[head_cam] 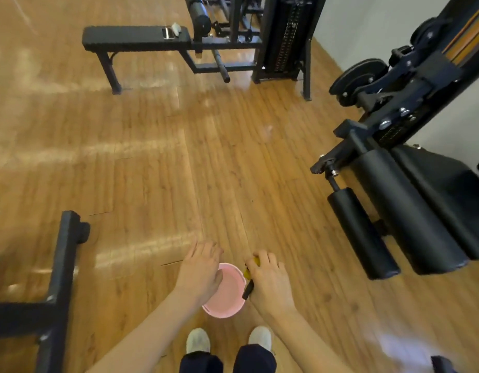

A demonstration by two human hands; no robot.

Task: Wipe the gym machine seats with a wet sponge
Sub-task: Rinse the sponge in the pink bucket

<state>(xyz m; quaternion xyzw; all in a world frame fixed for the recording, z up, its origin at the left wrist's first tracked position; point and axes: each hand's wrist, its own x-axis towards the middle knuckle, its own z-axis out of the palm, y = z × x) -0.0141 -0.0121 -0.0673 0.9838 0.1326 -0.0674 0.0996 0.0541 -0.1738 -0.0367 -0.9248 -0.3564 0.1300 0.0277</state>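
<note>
Seats are what you have to wipe, and none of them shows a hand or a sponge on it yet. The biggest, the padded machine along the right edge of the frame, lies well apart from your hands, its dark rollers and cushion looking dry, though the blur makes that hard to judge. The flat bench in the upper left of the frame is farther off again, with a small pale object and a metal piece resting on its far end. A dark frame fills the lower left.

At the bottom centre, the pink bucket stands on the wood floor just ahead of your shoes. Your left hand hangs over its near rim with fingers loosely bent and nothing in them. Your right hand is curled round the yellow sponge, only slivers of which show, beside the bucket's black handle.

So you seem to be at the wetting or wringing stage; as far as I can judge, all the wiping is still ahead.
</note>
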